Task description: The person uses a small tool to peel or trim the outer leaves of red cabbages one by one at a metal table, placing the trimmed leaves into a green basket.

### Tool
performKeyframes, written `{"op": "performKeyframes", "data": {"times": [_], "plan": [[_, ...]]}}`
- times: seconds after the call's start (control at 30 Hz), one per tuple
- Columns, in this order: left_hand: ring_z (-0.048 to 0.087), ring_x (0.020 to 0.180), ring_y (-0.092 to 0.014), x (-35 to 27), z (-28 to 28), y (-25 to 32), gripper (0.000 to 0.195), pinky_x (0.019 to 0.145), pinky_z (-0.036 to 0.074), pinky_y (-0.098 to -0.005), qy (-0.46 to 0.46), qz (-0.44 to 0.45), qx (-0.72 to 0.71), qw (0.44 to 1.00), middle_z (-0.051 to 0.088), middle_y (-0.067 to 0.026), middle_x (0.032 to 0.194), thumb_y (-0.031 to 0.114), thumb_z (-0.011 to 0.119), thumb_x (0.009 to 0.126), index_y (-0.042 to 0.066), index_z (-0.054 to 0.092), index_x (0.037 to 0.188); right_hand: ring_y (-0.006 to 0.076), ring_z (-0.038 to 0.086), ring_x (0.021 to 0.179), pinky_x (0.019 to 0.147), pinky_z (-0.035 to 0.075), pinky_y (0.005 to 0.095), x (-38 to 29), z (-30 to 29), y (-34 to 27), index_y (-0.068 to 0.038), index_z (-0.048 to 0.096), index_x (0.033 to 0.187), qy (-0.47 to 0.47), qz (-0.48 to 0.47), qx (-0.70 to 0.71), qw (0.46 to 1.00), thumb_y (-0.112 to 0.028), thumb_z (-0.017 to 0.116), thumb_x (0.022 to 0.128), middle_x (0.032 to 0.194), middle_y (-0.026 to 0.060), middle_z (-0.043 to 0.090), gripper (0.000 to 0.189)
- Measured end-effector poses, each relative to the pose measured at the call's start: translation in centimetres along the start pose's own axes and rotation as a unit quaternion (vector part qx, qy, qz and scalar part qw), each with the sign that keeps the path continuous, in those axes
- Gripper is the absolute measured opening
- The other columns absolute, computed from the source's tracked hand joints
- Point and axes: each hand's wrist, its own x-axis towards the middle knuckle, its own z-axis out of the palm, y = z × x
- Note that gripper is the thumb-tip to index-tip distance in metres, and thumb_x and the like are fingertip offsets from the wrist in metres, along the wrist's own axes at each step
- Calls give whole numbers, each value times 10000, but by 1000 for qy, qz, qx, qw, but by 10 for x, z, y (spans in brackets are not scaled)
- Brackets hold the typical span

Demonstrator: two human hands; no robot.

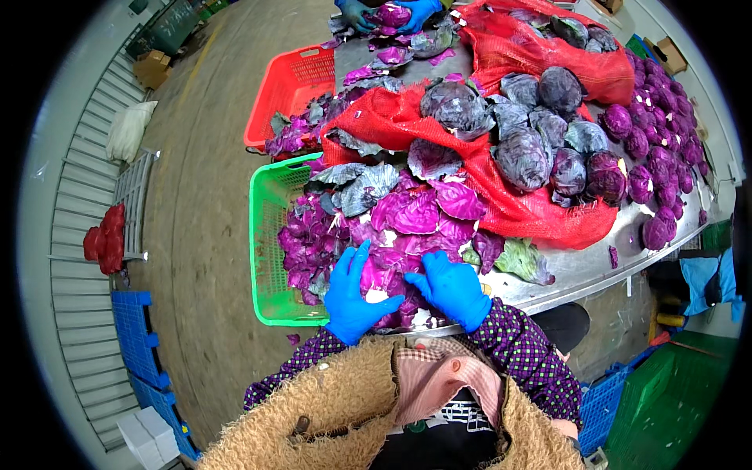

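My left hand (357, 296), in a blue glove, rests over loose purple cabbage leaves (411, 212) at the table's near edge, its thumb and fingers spread apart. Across from it my right hand (451, 289), also gloved in blue, has its thumb apart from its bent fingers. Bright purple leaves with white rib pieces lie between the two hands; whether a whole head is among them is hard to tell. A green crate (265, 296) at the left table edge holds many stripped leaves. Near my right hand lies a greenish leaf (521, 262).
Red mesh sacks (546, 220) spread over the metal table (578, 273), with dark untrimmed cabbages (524, 158) on them. Peeled purple cabbages (658, 170) are heaped at right. A red crate (288, 76) with leaves stands beyond the green one. A co-worker's gloved hands (416, 13) hold a cabbage opposite.
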Motion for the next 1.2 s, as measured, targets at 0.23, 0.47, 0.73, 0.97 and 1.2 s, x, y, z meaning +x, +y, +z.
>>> {"op": "performKeyframes", "data": {"times": [0.23, 0.47, 0.73, 0.97, 1.2], "plan": [[406, 1293, -409, -2, 8, -19, 1091, 1028, 398, -498, 28, 41, -26, 998, 389, -245, 1408, 490, 865, 584, 152, 344, 1480, 375, 636, 625, 514, 500, 482, 9, -17, -5, -42, 592, 956, -16, -32, 12, 999, -500, 560, 901, 850, 206, 597, 462], [401, 1291, -421, -3, 1, -4, 1108, 1026, 399, -510, -2, 26, -4, 1000, 392, -244, 1402, 458, 874, 580, 95, 336, 1477, 389, 640, 625, 531, 503, 486, 27, 8, 18, -36, 589, 963, 16, 45, 37, 998, -498, 560, 903, 956, 229, 618, 467], [405, 1317, -371, -26, -1, -36, 1069, 1057, 382, -476, 11, 92, -65, 994, 403, -213, 1418, 428, 891, 578, 40, 369, 1427, 337, 678, 822, 724, 529, 443, 65, 23, -5, -106, 685, 1088, -110, -7, 161, 981, -504, 662, 815, 872, 154, 694, 483], [493, 1217, -288, -29, -14, -51, 994, 1038, 407, -402, 30, -179, -188, 965, 488, -169, 1322, 325, 920, 585, 7, 394, 1366, 366, 665, 824, 705, 514, 480, 45, 40, 3, -133, 709, 986, -139, 16, 170, 976, -484, 601, 859, 869, 181, 678, 389], [480, 1239, -248, -28, -21, -70, 963, 1065, 392, -386, 13, -86, -323, 942, 485, -129, 1352, 211, 912, 592, 3, 410, 1387, 383, 655, 769, 681, 498, 466, 15, 36, 12, -55, 688, 918, -256, 48, 260, 930, -452, 683, 782, 802, 221, 654, 420]]}}
